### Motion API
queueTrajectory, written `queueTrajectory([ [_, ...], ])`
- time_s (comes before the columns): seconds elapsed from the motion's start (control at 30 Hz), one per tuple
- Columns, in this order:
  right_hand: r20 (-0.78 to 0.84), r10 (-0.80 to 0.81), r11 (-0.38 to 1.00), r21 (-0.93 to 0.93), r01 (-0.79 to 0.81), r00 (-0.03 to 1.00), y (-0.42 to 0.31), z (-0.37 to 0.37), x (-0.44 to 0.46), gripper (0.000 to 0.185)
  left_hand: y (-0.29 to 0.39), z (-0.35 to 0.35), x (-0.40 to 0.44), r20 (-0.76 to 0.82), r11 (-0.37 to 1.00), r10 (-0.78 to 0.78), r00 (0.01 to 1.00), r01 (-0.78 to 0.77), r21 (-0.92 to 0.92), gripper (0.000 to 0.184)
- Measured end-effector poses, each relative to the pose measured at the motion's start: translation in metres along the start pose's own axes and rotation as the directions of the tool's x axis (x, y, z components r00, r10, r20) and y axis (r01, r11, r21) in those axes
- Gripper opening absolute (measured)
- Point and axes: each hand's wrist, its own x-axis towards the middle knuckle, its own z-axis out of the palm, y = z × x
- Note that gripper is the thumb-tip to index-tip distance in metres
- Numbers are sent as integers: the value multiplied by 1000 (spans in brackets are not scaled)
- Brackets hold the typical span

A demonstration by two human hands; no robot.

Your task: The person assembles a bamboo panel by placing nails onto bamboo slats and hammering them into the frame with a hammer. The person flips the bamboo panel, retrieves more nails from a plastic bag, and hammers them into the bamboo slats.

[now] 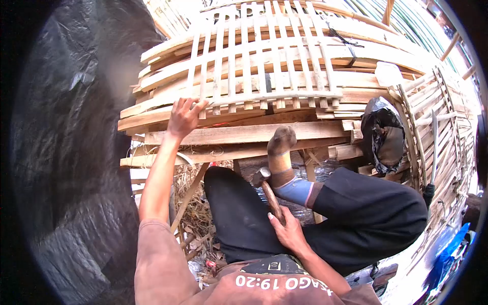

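Note:
A slatted wooden frame (249,61) lies on stacked planks (244,134) in front of me. My left hand (185,116) is at the frame's lower left corner, its fingers bent over the end of the crossbar. My right hand (288,229) is wrapped round the wooden handle of a hammer (272,198) near my lap. The hammer's metal head points up and away, close beside my socked foot (282,142).
A black plastic sheet (76,152) hangs along the left side. On the right are an open black bag (387,137), a long blade (434,147) with a dark handle, and woven bamboo slats (460,137). Dry shavings lie below the planks.

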Motion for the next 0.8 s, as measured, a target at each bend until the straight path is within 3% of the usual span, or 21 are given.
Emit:
queueTrajectory([
  [0.03,-13,-29,999,-17,29,999,1,2,-1,41,1,2,-4,3,1000,2,1000,-2,4,47],
  [0.1,22,17,1000,-17,-17,1000,-6,-1,-3,43,11,7,-13,39,986,-147,988,143,80,48],
  [0.27,60,56,998,-24,-54,997,-10,-3,-5,44,27,-22,-14,118,966,-255,960,259,-15,64],
  [0.33,22,-19,1000,-3,19,1000,-8,0,-6,42,56,-45,-11,83,882,-461,884,466,-73,68],
  [0.37,24,-33,999,-1,33,999,-8,0,-6,42,76,-56,-8,63,823,-539,840,541,-173,56],
  [0.4,18,-55,998,-8,55,998,-7,0,-6,42,103,-67,0,-6,742,-598,801,551,-382,40],
  [0.43,17,-72,997,-12,72,997,-7,2,-8,43,141,-103,22,-50,685,-573,818,445,-577,29],
  [0.47,49,-14,1000,-13,15,999,-13,0,-9,42,180,-130,36,76,385,-577,813,353,-853,23],
  [0.53,47,-156,987,-17,157,987,19,8,-3,42,249,-188,67,120,-17,-350,929,122,-992,25],
  [0.6,80,7,963,-270,15,997,14,7,-1,44,295,-237,99,-87,-473,-122,989,-135,-871,30],
  [0.63,85,15,993,-117,-5,996,-3,3,-9,45,319,-257,111,-203,-713,-72,977,-192,-674,32],
  [0.67,80,-21,995,-91,28,997,-5,3,-12,45,352,-272,127,-299,-836,-215,930,-334,-436,37],
  [0.7,62,-57,996,-63,61,996,-6,1,-13,45,367,-298,125,-176,-984,-87,980,-113,-141,32],
  [0.73,66,-63,996,-61,67,996,-9,-1,-14,46,384,-309,130,-373,-981,-127,919,-61,184,48],
  [0.8,46,-57,998,-36,58,997,-10,-2,-16,46,392,-330,130,-382,-906,-79,921,93,412,44],
])
